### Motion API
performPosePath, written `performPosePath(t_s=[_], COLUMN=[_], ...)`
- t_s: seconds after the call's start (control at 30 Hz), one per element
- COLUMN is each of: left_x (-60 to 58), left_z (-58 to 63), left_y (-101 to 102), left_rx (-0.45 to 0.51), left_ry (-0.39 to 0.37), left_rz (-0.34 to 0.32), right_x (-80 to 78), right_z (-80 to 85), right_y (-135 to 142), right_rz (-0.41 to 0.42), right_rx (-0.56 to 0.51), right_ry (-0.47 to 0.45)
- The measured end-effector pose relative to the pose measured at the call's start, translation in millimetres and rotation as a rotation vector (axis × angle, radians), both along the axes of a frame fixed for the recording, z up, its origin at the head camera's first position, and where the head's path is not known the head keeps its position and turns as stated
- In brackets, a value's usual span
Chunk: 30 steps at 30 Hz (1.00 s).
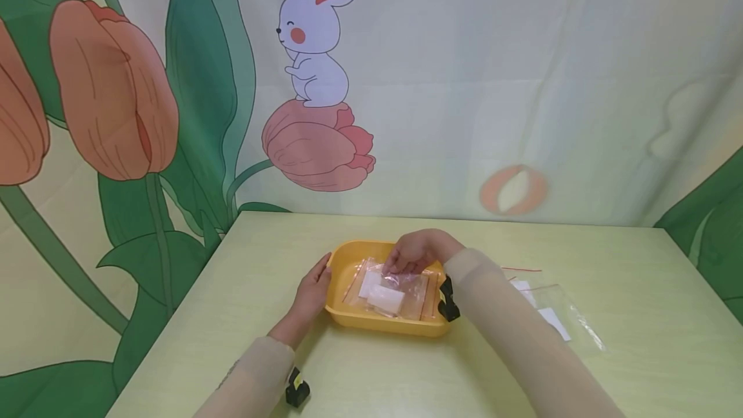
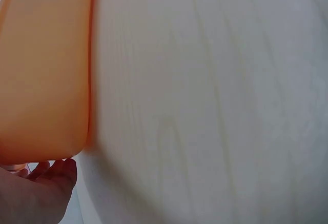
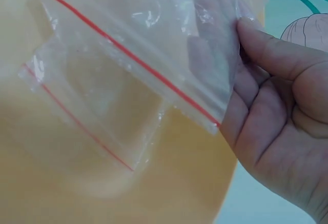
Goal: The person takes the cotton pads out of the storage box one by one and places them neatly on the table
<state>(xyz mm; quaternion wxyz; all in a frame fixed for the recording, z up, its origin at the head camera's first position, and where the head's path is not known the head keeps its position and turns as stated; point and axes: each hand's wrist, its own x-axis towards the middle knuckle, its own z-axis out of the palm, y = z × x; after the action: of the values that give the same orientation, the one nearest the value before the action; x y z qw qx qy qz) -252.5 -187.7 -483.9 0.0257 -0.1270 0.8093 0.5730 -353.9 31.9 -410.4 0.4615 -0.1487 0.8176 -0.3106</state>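
Observation:
A yellow plastic tray (image 1: 386, 326) sits on the table with several clear zip bags inside. My left hand (image 1: 313, 286) rests against the tray's left end, thumb near the rim. In the left wrist view, the left hand's fingertips (image 2: 69, 168) touch the outer wall of the tray (image 2: 46, 70). My right hand (image 1: 415, 253) reaches over the tray from the right. It pinches the edge of a clear zip bag (image 3: 154, 29) with a red seal line, the thumb in front and other fingers showing through the plastic. A smaller zip bag (image 3: 97, 111) lies below it.
More clear zip bags (image 1: 571, 315) with white pieces lie on the table right of the tray, partly behind my right sleeve (image 1: 505, 315). White pieces (image 1: 386, 300) show among the bags in the tray. A printed cloth (image 1: 429, 82) hangs behind the table.

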Motion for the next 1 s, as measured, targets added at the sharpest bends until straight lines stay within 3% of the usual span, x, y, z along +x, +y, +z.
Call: performPosePath(t_s=[0.63, 1.0], left_x=[-1.6, -2.9], left_z=[0.0, -3.3], left_y=[1.3, 1.6], left_rx=[-0.003, -0.01], left_ry=[0.009, -0.009], left_rz=[0.008, 0.015], right_x=[-1.9, 5.8], right_z=[31.4, 38.6], right_y=[6.9, 16.8], right_rz=[0.01, -0.091], right_rx=[-0.091, -0.204], right_ry=[0.076, 0.154])
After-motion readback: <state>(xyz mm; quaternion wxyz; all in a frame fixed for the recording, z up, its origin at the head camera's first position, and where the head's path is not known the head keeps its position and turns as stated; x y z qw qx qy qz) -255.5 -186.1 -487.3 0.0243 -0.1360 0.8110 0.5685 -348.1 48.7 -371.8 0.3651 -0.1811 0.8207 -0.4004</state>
